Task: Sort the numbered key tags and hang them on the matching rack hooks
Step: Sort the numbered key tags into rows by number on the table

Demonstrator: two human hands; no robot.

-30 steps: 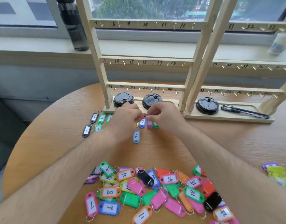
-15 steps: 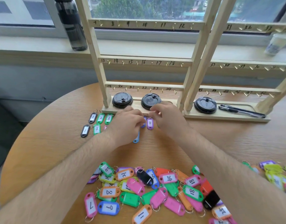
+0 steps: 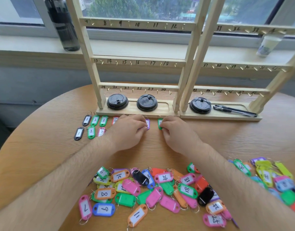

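My right hand (image 3: 175,132) pinches the green tag (image 3: 160,123), centre frame just below the rack base (image 3: 165,105), long axis pointing up-frame. My left hand (image 3: 128,129) curls against the purple tag (image 3: 148,124) beside it, grip unclear.

A dark bottle (image 3: 63,25) and a pale cup (image 3: 269,45) stand on the windowsill (image 3: 143,47); three black lids (image 3: 117,101) lie near pens (image 3: 235,110).

A person's bare left hand (image 3: 129,130) and right hand (image 3: 176,133), on lightly haired forearms (image 3: 63,177) bare to the frame's edge.
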